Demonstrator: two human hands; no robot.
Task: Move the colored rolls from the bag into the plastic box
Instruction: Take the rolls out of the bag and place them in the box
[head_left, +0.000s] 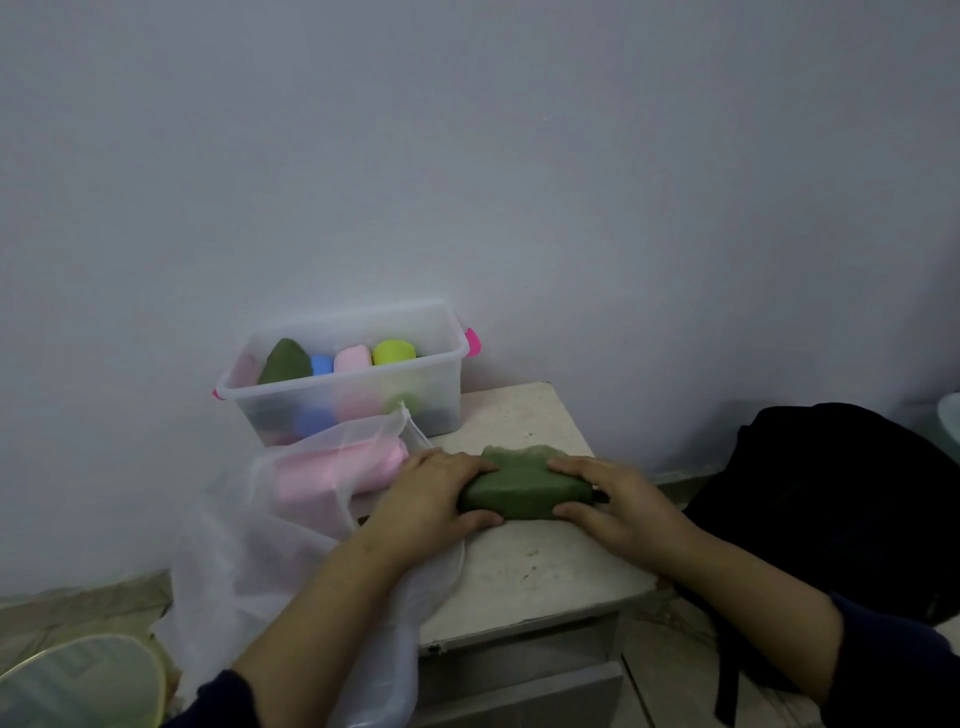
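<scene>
The green roll (524, 491) lies on the table (545, 566), out of the bag (270, 525) and just in front of the box (343, 384). The left hand (431, 493) grasps its left end and the right hand (613, 499) grasps its right end, fingers curled over the top and thumbs at the near side. Its far edge looks loose and rumpled, so it is probably soft, light cloth that will sag or unroll if lifted by one end; holding both ends, or squeezing it round the middle, should keep it together. A pink roll (337, 470) is still inside the translucent mesh bag, which lies open at the table's left and hangs over its edge. The clear box stands against the wall (467, 156) and already holds a green, a blue, a pink and a yellow roll standing on end. The tabletop is pale, scuffed and stone-like. A black backpack (841, 499) sits to the right.
</scene>
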